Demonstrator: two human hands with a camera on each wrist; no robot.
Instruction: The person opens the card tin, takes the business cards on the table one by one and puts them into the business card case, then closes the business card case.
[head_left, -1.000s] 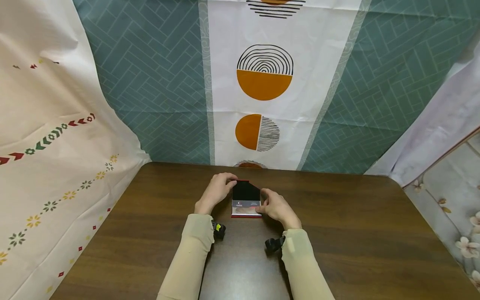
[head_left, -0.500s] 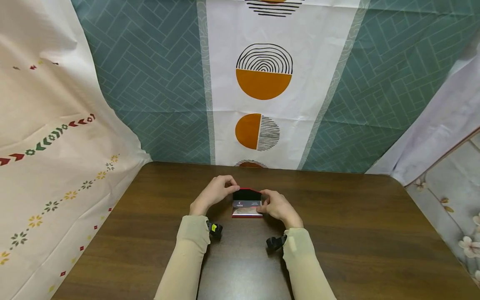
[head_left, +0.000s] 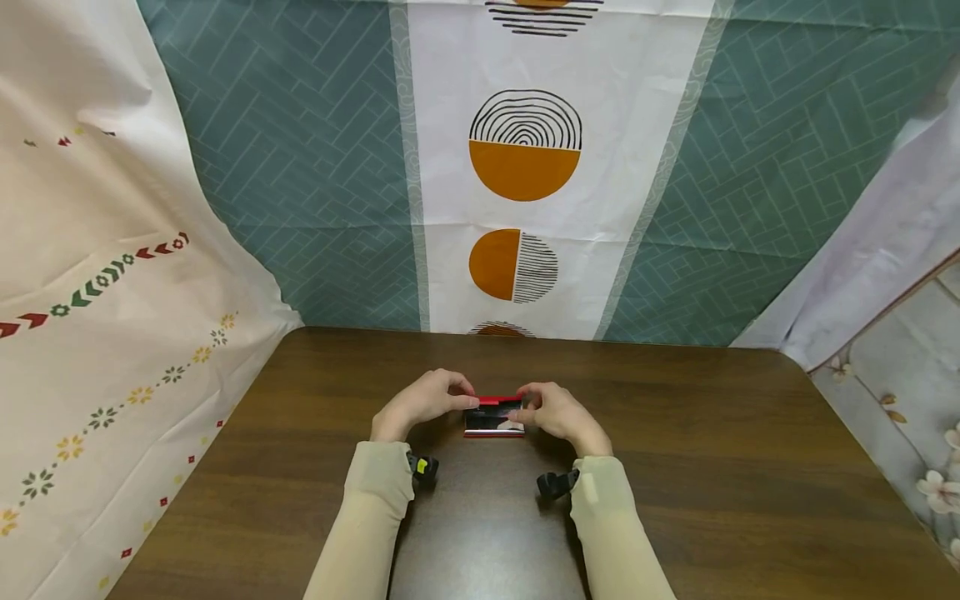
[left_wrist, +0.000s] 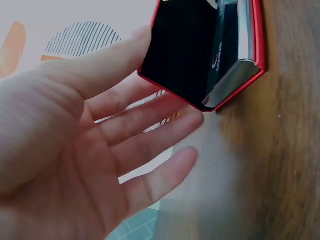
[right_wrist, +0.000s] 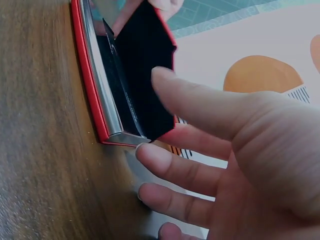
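A business card case with a red cover and black lining lies on the table, its lid part-way folded over and facing the person. Inside shows a bright metal tray with a dark printed flap. My left hand pinches the lid at its left corner, thumb on the inner side, index finger behind; the other fingers spread loosely. At the right end, my right hand has its thumb over the lid's black inside and its index finger behind the lid. Its remaining fingers are bent beside the case.
The brown wooden table extends to both sides. Behind it hangs a green and white patterned cloth. A cream cloth borders the left, and a floral sheet lies at the right. Each wrist wears a small black camera.
The lid has swung from standing well up to tilting low over the tray, toward the person. My left hand has come down with it; the right hand has stayed nearly in place.
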